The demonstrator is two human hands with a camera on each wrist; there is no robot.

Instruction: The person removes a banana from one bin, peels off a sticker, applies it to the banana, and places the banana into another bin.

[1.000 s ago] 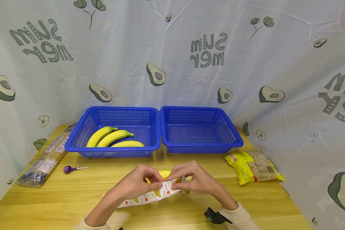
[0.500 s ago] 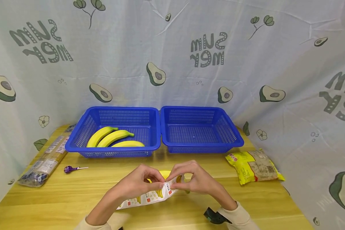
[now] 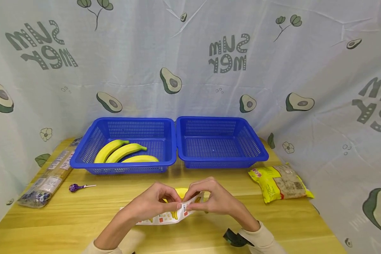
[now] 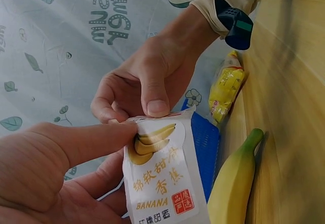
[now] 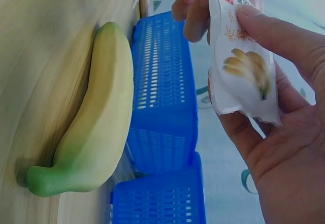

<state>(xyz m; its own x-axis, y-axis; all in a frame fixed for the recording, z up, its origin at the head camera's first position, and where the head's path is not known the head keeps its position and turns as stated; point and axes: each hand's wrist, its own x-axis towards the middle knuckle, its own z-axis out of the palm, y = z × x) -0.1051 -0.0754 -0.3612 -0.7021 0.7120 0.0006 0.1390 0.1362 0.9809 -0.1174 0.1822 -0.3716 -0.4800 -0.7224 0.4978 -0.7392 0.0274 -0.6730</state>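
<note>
Both hands meet over the table on a strip of white banana stickers [image 3: 167, 218]. My left hand [image 3: 153, 201] pinches it between thumb and fingers. Close beside it, my right hand [image 3: 213, 198] pinches the strip's right end. A sticker with printed bananas and the word BANANA [image 4: 162, 178] faces up in the left wrist view, with both thumbs at its edge. In the right wrist view, another part of the strip [image 5: 244, 66] bends over the right fingers. One yellow banana with a green stem [image 5: 101, 117] lies on the table behind the hands, partly hidden by them in the head view.
Two blue baskets stand at the back; the left basket [image 3: 124, 168] holds three bananas [image 3: 125, 152], beside the right basket [image 3: 222, 164]. A purple lollipop [image 3: 79, 187] and a long clear package [image 3: 50, 178] lie at left. A yellow bag [image 3: 280, 182] lies at right.
Both hands keep their pinch on the strip and have barely moved. The strip's loose left part has shifted slightly and now sits a little higher. The head view has swung a touch.
</note>
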